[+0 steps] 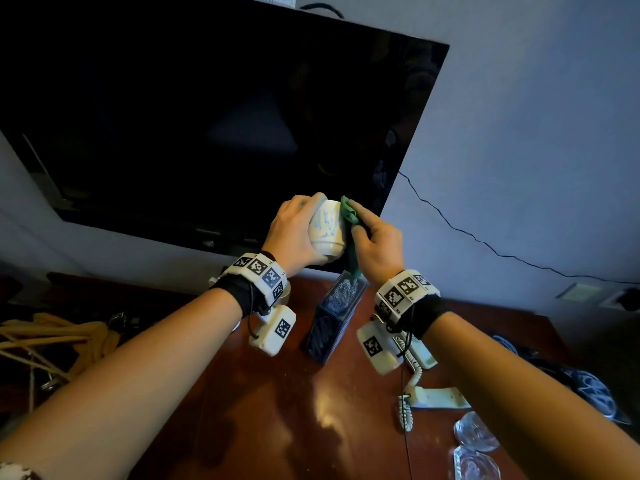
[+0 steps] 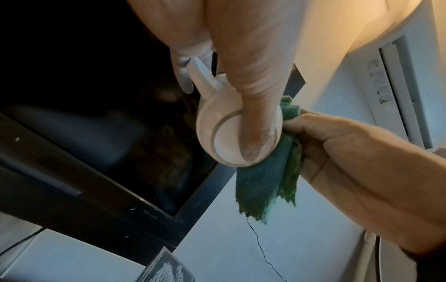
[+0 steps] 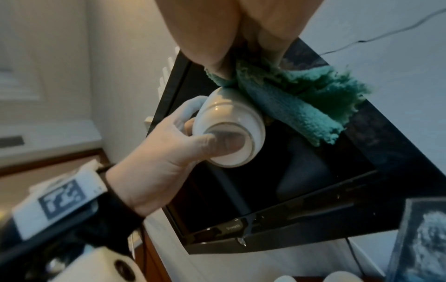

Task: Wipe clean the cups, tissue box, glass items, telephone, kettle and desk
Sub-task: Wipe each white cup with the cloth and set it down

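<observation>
Two full grips: left hand (image 1: 294, 230) around the cup (image 1: 327, 230), right hand (image 1: 377, 247) bunching the green cloth (image 1: 349, 216) against it.

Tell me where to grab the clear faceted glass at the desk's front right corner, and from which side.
Take the clear faceted glass by its outer side walls, coming down from above. It seems to stand open end up beside another glass, so a wrap around the wall looks safest. The telephone's coiled cord lies to its left, so approach from the right.
</observation>
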### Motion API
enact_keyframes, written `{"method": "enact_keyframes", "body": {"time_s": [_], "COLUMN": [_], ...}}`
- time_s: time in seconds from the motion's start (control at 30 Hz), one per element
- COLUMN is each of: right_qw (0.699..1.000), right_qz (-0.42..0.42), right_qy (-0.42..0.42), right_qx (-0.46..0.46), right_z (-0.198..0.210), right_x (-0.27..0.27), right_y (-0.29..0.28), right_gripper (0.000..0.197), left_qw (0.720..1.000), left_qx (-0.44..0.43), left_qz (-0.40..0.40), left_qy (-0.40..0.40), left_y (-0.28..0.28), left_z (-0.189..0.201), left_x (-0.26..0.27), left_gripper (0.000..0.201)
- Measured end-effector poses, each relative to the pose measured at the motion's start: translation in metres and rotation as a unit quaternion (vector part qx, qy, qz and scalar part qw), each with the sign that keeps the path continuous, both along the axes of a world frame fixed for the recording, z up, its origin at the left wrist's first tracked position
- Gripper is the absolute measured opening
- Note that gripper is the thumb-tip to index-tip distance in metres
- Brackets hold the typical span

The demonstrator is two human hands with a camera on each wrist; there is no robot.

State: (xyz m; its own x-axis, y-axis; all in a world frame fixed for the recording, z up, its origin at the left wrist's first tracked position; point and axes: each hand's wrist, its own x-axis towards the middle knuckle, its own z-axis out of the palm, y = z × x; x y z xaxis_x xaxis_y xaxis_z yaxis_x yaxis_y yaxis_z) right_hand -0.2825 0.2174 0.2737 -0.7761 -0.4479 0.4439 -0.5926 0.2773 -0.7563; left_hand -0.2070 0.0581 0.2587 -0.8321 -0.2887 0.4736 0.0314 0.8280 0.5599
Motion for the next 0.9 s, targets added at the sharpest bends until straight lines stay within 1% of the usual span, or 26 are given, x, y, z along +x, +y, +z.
{"method": "enact_keyframes", "body": {"time_s": [0.07,0.17,0.27,0.37,0.47,0.53,0.63,0.73,0.83,0.9], "right_qw": [0.998,0.989,0.988,0.991,0.991,0.985,0.969,0.970,0.983,0.988], "right_qz": [0.006,0.052,0.053,0.022,0.008,0.021,0.061,0.079,0.032,0.000], "right_qy": [0.052,0.121,0.129,0.121,0.117,0.154,0.214,0.207,0.168,0.135], "right_qx": [0.036,0.061,0.069,0.057,0.063,0.074,0.108,0.097,0.071,0.073], "right_z": [0.000,-0.012,-0.018,-0.009,-0.001,-0.004,-0.020,-0.024,-0.015,-0.008], "right_x": [0.005,0.016,0.017,0.007,0.002,0.008,0.025,0.027,0.009,0.001], "right_y": [0.001,0.003,0.003,-0.005,-0.014,-0.013,-0.005,-0.001,-0.009,-0.014], "right_gripper": [0.052,0.054,0.054,0.052,0.050,0.050,0.049,0.046,0.046,0.048], "left_qw": [1.000,0.999,0.999,1.000,1.000,1.000,0.999,0.999,0.999,1.000], "left_qx": [0.003,0.020,0.014,-0.005,-0.016,-0.003,0.015,0.011,0.009,0.010], "left_qz": [0.013,0.041,0.032,0.005,0.002,0.017,0.049,0.050,0.030,0.026], "left_qy": [0.003,0.000,-0.008,-0.006,-0.005,-0.006,-0.017,-0.020,-0.015,-0.015], "left_y": [-0.001,-0.005,-0.007,-0.002,0.004,0.002,-0.006,-0.008,-0.003,0.001], "left_z": [0.001,0.006,0.007,0.003,0.001,0.002,0.004,0.002,-0.001,-0.002], "left_x": [0.001,0.001,0.003,0.004,0.004,0.004,0.004,0.005,0.005,0.002], "left_gripper": [0.104,0.101,0.102,0.099,0.102,0.099,0.096,0.094,0.096,0.098]}}
